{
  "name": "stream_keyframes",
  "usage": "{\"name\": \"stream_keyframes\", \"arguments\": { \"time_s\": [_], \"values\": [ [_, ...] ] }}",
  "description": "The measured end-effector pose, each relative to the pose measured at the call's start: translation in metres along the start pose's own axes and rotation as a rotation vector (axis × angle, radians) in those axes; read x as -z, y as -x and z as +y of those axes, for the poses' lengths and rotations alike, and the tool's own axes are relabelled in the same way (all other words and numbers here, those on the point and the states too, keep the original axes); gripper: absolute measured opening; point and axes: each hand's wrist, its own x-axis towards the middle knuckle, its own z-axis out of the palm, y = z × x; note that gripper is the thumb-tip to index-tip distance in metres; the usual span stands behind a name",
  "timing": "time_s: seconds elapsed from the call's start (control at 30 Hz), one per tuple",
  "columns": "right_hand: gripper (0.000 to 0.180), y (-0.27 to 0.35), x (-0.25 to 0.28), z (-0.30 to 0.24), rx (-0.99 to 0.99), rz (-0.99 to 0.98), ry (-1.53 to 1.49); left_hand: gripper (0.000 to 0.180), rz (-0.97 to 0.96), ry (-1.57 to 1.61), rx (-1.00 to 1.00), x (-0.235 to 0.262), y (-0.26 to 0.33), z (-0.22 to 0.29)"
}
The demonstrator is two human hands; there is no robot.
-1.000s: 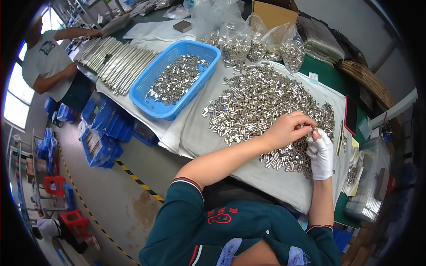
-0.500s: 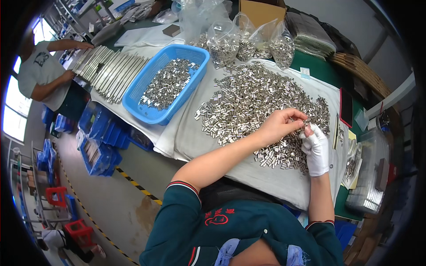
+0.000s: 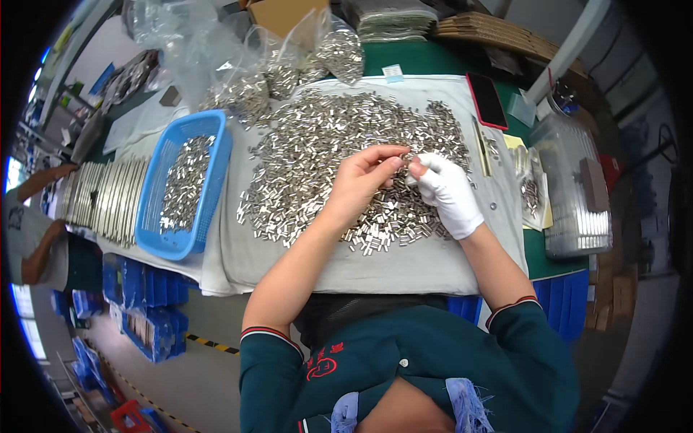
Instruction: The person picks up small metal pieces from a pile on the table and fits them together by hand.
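A broad heap of short, shiny metal cylinders [image 3: 317,159] is spread over a pale cloth [image 3: 289,270] on the table. My bare left hand [image 3: 364,177] is over the heap, thumb and forefinger pinched together. Close against its fingertips is my right hand [image 3: 449,195], in a white glove that leaves a fingertip bare, its fingers also pinched. Whatever small piece lies between the fingertips blends with the metal behind it, so I cannot make it out. Left of the heap stands a blue plastic basket [image 3: 222,155] holding more of the small metal pieces.
Bags of metal pieces [image 3: 339,54] stand behind the heap. A red-edged phone [image 3: 487,101], a metal rod [image 3: 482,144] and a clear plastic box [image 3: 570,187] are on the right. Long metal bars [image 3: 108,202] lie far left, beside another person [image 3: 36,231].
My view has swung to the right, so the table and basket appear further left. My hands remain fingertip to fingertip over the heap, both still pinching.
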Motion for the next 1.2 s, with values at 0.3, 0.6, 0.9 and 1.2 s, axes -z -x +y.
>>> {"name": "stream_keyframes", "arguments": {
  "time_s": [0.3,0.6,0.9,1.2],
  "values": [
    [0.012,0.005,0.004,-0.001,-0.014,0.019,-0.039,0.022,-0.023,0.052,0.093,-0.008,0.001,-0.003],
    [0.014,0.004,0.004,0.0,-0.01,0.004,-0.029,0.021,-0.004,0.044,0.094,-0.009,0.002,0.0],
    [0.021,0.003,0.008,-0.001,-0.003,-0.05,0.07,0.017,-0.03,0.025,0.013,-0.006,-0.001,-0.005],
    [0.021,0.0,0.01,0.002,-0.046,-0.087,0.025,0.021,-0.016,-0.555,-0.324,-0.006,0.002,-0.007]
  ]
}}
